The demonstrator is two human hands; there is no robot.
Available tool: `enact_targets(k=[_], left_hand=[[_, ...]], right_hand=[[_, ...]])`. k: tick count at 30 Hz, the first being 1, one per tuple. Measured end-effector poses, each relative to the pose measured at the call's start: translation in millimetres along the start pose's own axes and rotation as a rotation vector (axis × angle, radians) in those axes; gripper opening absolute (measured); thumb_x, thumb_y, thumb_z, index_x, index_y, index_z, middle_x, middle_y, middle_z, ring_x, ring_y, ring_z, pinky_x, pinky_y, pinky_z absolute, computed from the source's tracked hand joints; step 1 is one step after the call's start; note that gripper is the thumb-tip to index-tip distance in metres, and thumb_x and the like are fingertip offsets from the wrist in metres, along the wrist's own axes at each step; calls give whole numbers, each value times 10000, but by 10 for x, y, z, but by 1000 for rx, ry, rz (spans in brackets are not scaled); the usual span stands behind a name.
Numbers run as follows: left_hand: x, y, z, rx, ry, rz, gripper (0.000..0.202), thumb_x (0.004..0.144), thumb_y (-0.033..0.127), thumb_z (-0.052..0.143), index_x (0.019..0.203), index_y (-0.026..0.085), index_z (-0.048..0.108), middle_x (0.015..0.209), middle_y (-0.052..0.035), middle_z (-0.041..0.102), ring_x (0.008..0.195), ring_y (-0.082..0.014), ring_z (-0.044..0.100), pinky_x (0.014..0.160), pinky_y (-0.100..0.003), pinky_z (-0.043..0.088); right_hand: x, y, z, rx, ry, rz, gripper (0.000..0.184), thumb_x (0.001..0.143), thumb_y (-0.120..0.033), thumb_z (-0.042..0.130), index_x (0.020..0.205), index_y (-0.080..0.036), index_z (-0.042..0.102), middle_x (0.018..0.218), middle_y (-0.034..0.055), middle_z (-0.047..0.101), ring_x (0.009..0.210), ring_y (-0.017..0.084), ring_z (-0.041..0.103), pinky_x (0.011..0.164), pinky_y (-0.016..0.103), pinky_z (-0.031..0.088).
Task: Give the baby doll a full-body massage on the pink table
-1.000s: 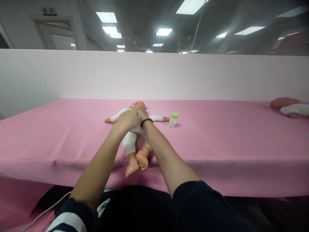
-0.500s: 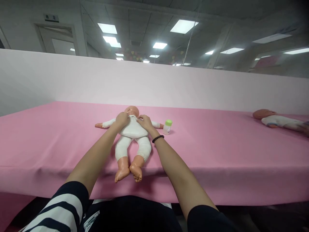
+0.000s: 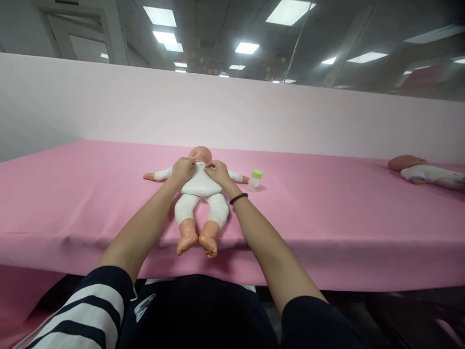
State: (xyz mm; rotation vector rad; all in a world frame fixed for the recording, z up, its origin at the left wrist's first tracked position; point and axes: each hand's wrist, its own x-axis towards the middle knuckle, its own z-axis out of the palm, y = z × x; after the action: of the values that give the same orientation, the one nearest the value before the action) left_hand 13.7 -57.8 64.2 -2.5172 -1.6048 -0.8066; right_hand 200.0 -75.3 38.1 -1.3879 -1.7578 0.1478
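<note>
A baby doll [image 3: 201, 183] with a white cloth body and bare plastic head, hands and feet lies on its back, feet towards me. My left hand [image 3: 183, 169] is curled at the doll's shoulder and upper chest on the left, fingers bent beside the neck. On the other side my right hand [image 3: 218, 172] grips the same area, fingertips near the neckline and a dark beaded band on the wrist. Much of the doll's shoulders is hidden under my hands. A small clear bottle with a green cap [image 3: 255, 180] stands by the doll's hand on the right.
Pink cloth covers the wide table [image 3: 327, 208], its front edge close to my body. A second doll [image 3: 425, 170] lies at the far right. Behind the table runs a low white wall [image 3: 232, 111] with glass above it.
The view has tipped down slightly, so the ceiling lights sit higher and the doll appears farther up. Both hands stay at the doll's shoulders, with little visible movement.
</note>
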Motion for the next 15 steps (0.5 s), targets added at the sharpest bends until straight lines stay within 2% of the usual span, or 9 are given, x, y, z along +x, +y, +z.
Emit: enact_targets(k=[1, 3, 6, 9, 11, 13, 15], left_hand=[[-16, -13, -22, -46, -2, 30, 301, 974, 293, 577, 1157, 166, 780, 1191, -139, 774, 1160, -299, 687, 985, -341, 512], [-39, -30, -57, -149, -79, 59, 273, 936, 331, 646, 1121, 193, 792, 1142, -91, 797, 1087, -273, 711, 936, -315, 526], [-48, -27, -74, -215, -207, 22, 219, 920, 319, 666, 1027, 199, 815, 1049, -53, 814, 984, -237, 726, 833, -282, 524], [-43, 21, -95, -136, -205, 14, 192, 910, 243, 643, 961, 190, 821, 1017, -60, 816, 964, -234, 729, 811, -281, 517], [-49, 59, -147, -70, -177, 76, 207, 905, 225, 621, 933, 186, 822, 1021, -76, 813, 988, -253, 733, 844, -300, 521], [-63, 81, -225, -52, -148, 150, 214, 894, 259, 622, 936, 188, 820, 1046, -85, 809, 1027, -270, 732, 875, -317, 525], [-76, 77, -293, -80, -182, 182, 222, 870, 321, 646, 958, 204, 813, 1038, -76, 803, 1006, -272, 735, 850, -323, 531]], right_hand=[[-25, -17, -20, 22, -32, 2, 78, 872, -202, 726, 906, -177, 791, 1027, 72, 795, 1006, 221, 708, 943, 320, 530], [-70, -47, -39, 55, -118, 50, 79, 881, -231, 725, 861, -174, 776, 937, 53, 789, 924, 208, 708, 849, 296, 532], [-97, -78, -14, 68, -185, 114, 101, 885, -202, 703, 800, -167, 747, 847, 34, 774, 835, 185, 690, 752, 266, 500], [-82, -99, 11, 67, -183, 112, 117, 868, -153, 696, 755, -168, 724, 829, 30, 766, 831, 173, 681, 764, 258, 497], [-71, -114, -19, 75, -166, 90, 101, 860, -161, 706, 763, -169, 731, 850, 34, 768, 839, 169, 679, 795, 262, 503], [-69, -131, -90, 90, -142, 70, 51, 843, -196, 731, 802, -171, 748, 888, 35, 773, 847, 167, 674, 808, 266, 502], [-78, -151, -168, 122, -171, 62, 47, 818, -212, 742, 833, -171, 757, 912, 31, 775, 855, 166, 670, 800, 263, 497]])
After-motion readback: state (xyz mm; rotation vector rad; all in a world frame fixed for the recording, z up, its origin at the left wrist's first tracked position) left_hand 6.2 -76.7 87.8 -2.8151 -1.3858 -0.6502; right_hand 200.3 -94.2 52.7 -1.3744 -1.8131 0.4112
